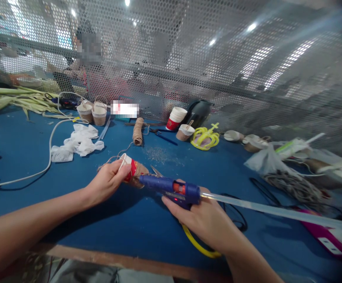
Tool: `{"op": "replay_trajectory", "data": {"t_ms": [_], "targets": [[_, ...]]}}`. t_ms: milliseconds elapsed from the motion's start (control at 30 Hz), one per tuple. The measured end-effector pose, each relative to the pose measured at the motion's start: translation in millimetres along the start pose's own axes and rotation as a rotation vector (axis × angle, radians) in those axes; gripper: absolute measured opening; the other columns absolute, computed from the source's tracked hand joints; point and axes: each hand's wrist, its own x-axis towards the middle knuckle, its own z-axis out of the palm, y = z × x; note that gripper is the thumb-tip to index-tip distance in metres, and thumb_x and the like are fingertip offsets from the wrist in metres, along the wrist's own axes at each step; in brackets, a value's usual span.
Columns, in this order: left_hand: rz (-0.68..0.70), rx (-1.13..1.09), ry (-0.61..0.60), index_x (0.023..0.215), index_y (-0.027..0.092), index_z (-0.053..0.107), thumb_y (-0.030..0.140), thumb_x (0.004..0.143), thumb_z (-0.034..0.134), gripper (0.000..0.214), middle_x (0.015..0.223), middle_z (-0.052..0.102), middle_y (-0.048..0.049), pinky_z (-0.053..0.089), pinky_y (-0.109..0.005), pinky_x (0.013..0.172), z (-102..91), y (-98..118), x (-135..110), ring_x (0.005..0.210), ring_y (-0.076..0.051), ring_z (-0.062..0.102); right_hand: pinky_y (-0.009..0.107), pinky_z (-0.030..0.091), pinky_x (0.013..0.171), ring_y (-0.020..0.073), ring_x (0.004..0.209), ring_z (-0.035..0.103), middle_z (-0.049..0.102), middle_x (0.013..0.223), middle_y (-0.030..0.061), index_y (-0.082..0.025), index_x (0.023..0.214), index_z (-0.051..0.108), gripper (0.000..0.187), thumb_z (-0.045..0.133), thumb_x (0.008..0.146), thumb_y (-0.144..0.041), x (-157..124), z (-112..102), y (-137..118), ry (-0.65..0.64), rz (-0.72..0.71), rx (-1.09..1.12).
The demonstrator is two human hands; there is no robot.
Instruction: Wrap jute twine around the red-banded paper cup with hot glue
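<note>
My left hand [107, 179] is closed around a red and white paper cup [133, 169], tilted on its side with brown twine wound around its lower part. A strand of twine runs from there to a twine roll [138, 131] lying farther back. In my right hand [208, 222] is a blue hot glue gun [162, 184], its nozzle at the twine-covered side of the cup; whether it touches I cannot tell. A long clear glue stick [247, 205] sticks out of its rear. Beneath the gun lie scissors with yellow handles [199, 244], mostly hidden.
White crumpled material [81, 141] and a white cable [50, 143] lie on the left. Twine-wrapped cups [99, 114], stacked paper cups [177, 118], pliers [165, 135] and a yellow crown-shaped piece [205, 138] stand or lie along the perforated metal screen [159, 47]. Plastic bags [262, 160] crowd the right.
</note>
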Motion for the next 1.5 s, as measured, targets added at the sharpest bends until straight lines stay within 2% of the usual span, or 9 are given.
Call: {"op": "replay_trajectory", "data": {"t_ms": [267, 500, 667, 800, 1033, 1200, 1333, 1500], "targets": [[0.013, 0.062, 0.012, 0.063, 0.013, 0.055, 0.035, 0.084, 0.030, 0.039, 0.056, 0.051, 0.0020, 0.036, -0.018, 0.050, 0.6, -1, 0, 0.051, -0.009, 0.044, 0.027, 0.049, 0.059, 0.0172, 0.062, 0.061, 0.066, 0.067, 0.0048, -0.019, 0.072, 0.062, 0.017, 0.046, 0.077, -0.018, -1, 1, 4, 0.028, -0.006, -0.010], [0.010, 0.017, 0.007, 0.067, 0.013, 0.059, 0.034, 0.084, 0.031, 0.039, 0.061, 0.055, 0.0009, 0.037, -0.018, 0.051, 0.1, 0, -1, 0.053, -0.010, 0.047, 0.024, 0.048, 0.055, 0.0149, 0.057, 0.060, 0.065, 0.066, 0.0030, -0.020, 0.072, 0.062, 0.017, 0.046, 0.078, -0.018, -3, 3, 3, 0.012, 0.010, 0.019], [0.110, 0.037, -0.003, 0.074, 0.013, 0.061, 0.032, 0.086, 0.030, 0.038, 0.068, 0.058, -0.0012, 0.040, -0.019, 0.056, 0.2, -1, -2, 0.059, -0.011, 0.049, 0.026, 0.048, 0.057, 0.0163, 0.058, 0.060, 0.064, 0.063, 0.0045, -0.017, 0.073, 0.064, 0.020, 0.044, 0.077, -0.020, -2, -2, 7, 0.021, -0.005, -0.036], [0.174, 0.064, 0.004, 0.069, 0.013, 0.059, 0.030, 0.087, 0.030, 0.038, 0.070, 0.056, -0.0018, 0.041, -0.019, 0.059, -0.4, -3, -2, 0.061, -0.011, 0.050, 0.025, 0.047, 0.054, 0.0156, 0.055, 0.059, 0.062, 0.055, 0.0024, -0.018, 0.076, 0.065, 0.021, 0.045, 0.077, -0.022, -5, -1, 14, -0.018, -0.058, -0.041], [0.213, 0.079, 0.003, 0.064, 0.012, 0.054, 0.027, 0.086, 0.031, 0.036, 0.067, 0.054, -0.0018, 0.040, -0.020, 0.057, 0.8, -3, -4, 0.059, -0.010, 0.048, 0.020, 0.043, 0.041, 0.0102, 0.039, 0.052, 0.057, 0.047, -0.0009, -0.016, 0.068, 0.061, 0.020, 0.046, 0.079, -0.021, -4, 2, 13, 0.020, 0.132, 0.099], [0.223, 0.072, 0.008, 0.066, 0.013, 0.054, 0.027, 0.086, 0.031, 0.034, 0.068, 0.053, -0.0017, 0.039, -0.020, 0.057, 0.6, -4, -4, 0.060, -0.010, 0.047, 0.019, 0.043, 0.040, 0.0097, 0.038, 0.051, 0.056, 0.044, -0.0012, -0.015, 0.066, 0.060, 0.019, 0.046, 0.079, -0.020, -5, 2, 13, -0.014, 0.171, 0.157], [0.205, 0.086, 0.012, 0.066, 0.012, 0.054, 0.027, 0.087, 0.031, 0.034, 0.066, 0.051, -0.0006, 0.037, -0.020, 0.057, -0.2, -5, -4, 0.059, -0.010, 0.047, 0.021, 0.042, 0.043, 0.0106, 0.040, 0.051, 0.054, 0.044, -0.0023, -0.017, 0.060, 0.059, 0.020, 0.049, 0.077, -0.023, -8, 4, 17, -0.014, 0.108, 0.122], [0.210, 0.073, 0.000, 0.068, 0.012, 0.054, 0.027, 0.087, 0.031, 0.034, 0.067, 0.051, -0.0012, 0.037, -0.020, 0.057, 0.2, -4, -3, 0.060, -0.010, 0.047, 0.021, 0.042, 0.043, 0.0106, 0.041, 0.051, 0.056, 0.046, -0.0013, -0.016, 0.068, 0.061, 0.020, 0.045, 0.079, -0.021, -6, 3, 14, 0.006, 0.143, 0.093]]}}
